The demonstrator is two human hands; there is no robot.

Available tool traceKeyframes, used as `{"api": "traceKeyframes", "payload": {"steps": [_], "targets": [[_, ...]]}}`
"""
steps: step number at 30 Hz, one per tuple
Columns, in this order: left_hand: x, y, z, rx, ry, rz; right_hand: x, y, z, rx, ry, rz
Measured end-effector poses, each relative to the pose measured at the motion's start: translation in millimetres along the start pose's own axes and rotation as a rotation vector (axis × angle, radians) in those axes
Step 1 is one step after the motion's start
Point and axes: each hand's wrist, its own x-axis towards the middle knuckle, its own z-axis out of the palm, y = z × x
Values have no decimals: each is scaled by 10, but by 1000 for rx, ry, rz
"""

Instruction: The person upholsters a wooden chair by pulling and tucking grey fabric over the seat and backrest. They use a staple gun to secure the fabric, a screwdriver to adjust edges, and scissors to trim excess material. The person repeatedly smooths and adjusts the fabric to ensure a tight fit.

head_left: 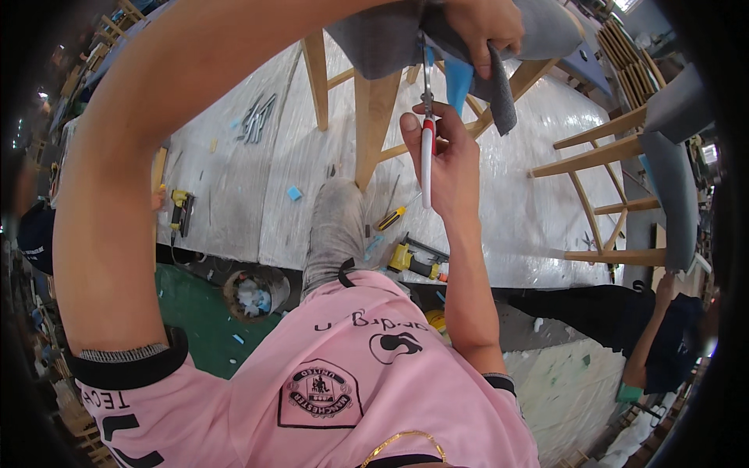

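Note:
My left hand [484, 27] reaches across the top of the view and pinches a flap of grey fabric [503, 97] on an upturned wooden chair [374, 117] with a grey padded seat [374, 35]. My right hand [451, 160] is closed around the red and white handles of a pair of scissors [427, 136]. The blades point up to the fabric edge just below my left hand. A strip of blue foam [459, 82] shows beside the blades.
The chair stands on a plastic-covered work surface [234, 179] with a yellow screwdriver [392, 217] and yellow power tools [181, 209] [406, 257]. A second grey-seated wooden chair [671, 171] lies at right. Another person in dark clothes [655, 335] bends at lower right. A bucket [253, 292] sits on the green floor.

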Motion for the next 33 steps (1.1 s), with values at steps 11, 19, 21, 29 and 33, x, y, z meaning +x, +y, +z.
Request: {"api": "traceKeyframes", "payload": {"steps": [11, 19, 21, 29, 33], "targets": [[191, -46, 26, -37, 13, 23, 69, -298, -287, -384, -49, 54], [103, 20, -36, -95, 16, 12, 218, -309, -251, -599, 67, -51], [150, 17, -13, -77, 6, -11, 255, -268, -264, -623, 75, -59], [169, 17, 9, -63, 40, -31, 454, 90, -261, -571, 135, -223], [166, 15, 5, -97, 47, -63, 510, 195, -256, -421, 98, -286]]}}
